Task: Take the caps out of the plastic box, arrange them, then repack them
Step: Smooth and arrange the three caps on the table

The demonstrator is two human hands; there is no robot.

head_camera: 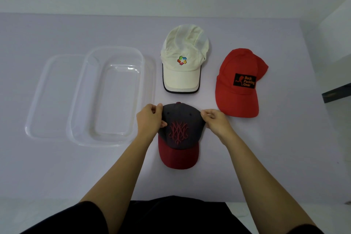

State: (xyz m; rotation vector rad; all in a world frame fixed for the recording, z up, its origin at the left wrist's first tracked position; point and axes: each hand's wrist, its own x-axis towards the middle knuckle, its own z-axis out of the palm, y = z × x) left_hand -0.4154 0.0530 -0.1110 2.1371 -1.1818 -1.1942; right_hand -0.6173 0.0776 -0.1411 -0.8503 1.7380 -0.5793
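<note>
Left hand (150, 118) and right hand (216, 121) each pinch one side of the dark cap (178, 133)'s crown w/ curled fingers; it lies at 6 o'clock on the counter (284, 138). The white cap (182, 62) is at 12 o'clock from it, the red cap (237, 85) at approx. 2, and the plastic box (141, 81) at 9 holds no cap, so I judge arranging is in hand. The next move prob. calls for squaring this cap w/ the others, then repacking.
</note>
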